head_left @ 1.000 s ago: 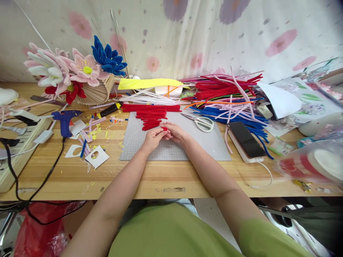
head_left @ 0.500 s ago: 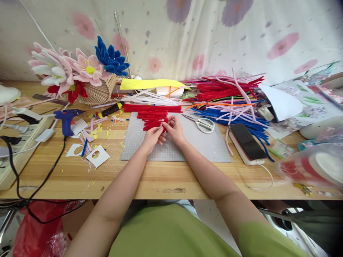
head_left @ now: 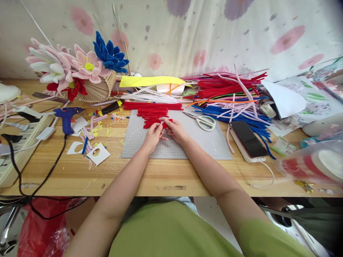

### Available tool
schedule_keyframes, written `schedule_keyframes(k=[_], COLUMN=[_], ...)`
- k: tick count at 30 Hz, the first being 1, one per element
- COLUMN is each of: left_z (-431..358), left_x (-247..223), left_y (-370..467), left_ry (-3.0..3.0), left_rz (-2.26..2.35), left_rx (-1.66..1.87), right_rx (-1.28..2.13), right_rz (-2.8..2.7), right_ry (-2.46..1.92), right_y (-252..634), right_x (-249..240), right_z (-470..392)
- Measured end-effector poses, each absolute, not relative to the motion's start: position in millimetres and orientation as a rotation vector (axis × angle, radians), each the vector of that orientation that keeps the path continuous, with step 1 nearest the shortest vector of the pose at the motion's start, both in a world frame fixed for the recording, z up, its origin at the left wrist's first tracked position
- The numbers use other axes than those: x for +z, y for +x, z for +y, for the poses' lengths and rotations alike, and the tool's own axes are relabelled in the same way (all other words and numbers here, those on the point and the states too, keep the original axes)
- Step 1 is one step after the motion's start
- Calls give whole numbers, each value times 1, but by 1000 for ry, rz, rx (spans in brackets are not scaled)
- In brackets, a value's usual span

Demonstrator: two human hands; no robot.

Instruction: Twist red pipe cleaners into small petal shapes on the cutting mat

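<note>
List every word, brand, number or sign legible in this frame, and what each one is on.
None can be read.
Grey gridded mat: grid lines visible, no readable numbers.
Phone: screen dark, no text showing.
Blue glue gun: no readable brand.
Small packet: too small to read.
Red-and-white cup: blurred by its plastic bag, no legible lettering.

Beyond the hands: solid red fuzzy stems [head_left: 153, 113], then plain white fuzzy stems [head_left: 146, 95] and a bright yellow flat strip [head_left: 151, 81]. Under them: grey rectangular cutting mat [head_left: 205, 144], pale grid lines. Right of them: blue fuzzy stems [head_left: 235, 116]. Farthest: white cloth curtain [head_left: 177, 43], pink and purple flower print.
</note>
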State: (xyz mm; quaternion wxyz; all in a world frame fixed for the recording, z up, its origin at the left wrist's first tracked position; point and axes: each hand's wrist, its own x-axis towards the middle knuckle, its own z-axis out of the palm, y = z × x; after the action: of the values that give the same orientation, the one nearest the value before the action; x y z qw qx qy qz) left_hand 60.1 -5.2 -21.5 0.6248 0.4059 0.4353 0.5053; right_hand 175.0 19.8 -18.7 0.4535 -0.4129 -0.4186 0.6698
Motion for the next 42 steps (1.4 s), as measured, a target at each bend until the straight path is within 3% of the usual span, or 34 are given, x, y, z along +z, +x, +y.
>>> schedule_keyframes(k=[16, 25, 35, 42], left_z=[-3, -3, 1, 6], left_x=[-22, -14, -22, -29], left_y=[67, 57, 49, 44], left_ry=[903, 910, 1216, 1457], left_rz=[1149, 1173, 1446, 1647], left_rx=[1188, 1133, 1032, 1113], right_rx=[1141, 1193, 1063, 1192], right_rz=[-1420, -1358, -1862, -1711], right_ry=[-1192, -1219, -1127, -1033], right_y=[169, 186, 206, 193], right_x=[-40, -25, -15, -25], right_z=[30, 27, 27, 24])
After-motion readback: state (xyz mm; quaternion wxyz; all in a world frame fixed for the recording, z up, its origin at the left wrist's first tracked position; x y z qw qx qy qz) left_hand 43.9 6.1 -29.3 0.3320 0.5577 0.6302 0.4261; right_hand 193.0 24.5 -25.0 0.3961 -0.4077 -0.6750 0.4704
